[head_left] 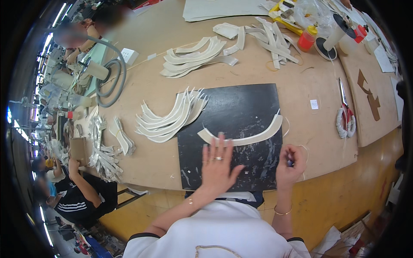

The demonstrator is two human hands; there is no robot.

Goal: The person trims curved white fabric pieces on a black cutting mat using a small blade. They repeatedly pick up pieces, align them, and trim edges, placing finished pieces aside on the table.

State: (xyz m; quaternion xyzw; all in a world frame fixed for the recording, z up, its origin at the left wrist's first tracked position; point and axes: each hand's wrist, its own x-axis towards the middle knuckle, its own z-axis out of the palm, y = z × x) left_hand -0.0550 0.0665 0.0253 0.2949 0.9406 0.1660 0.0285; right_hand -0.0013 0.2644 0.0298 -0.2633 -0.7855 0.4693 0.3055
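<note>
On the black mat (pixel 241 103), the left hand (pixel 218 167) spreads its fingers apart over the curved strip (pixel 258 136), presumably steadying it; the right hand (pixel 288 173) closes around a small dark object (pixel 291 163). Farther left, similar strips (pixel 163 129) fan out, likely easing pickup.

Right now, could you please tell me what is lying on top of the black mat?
On the black mat lie one curved pale strip, part of a fanned strip pile and small white specks. The left hand hides whatever is beneath it.
</note>
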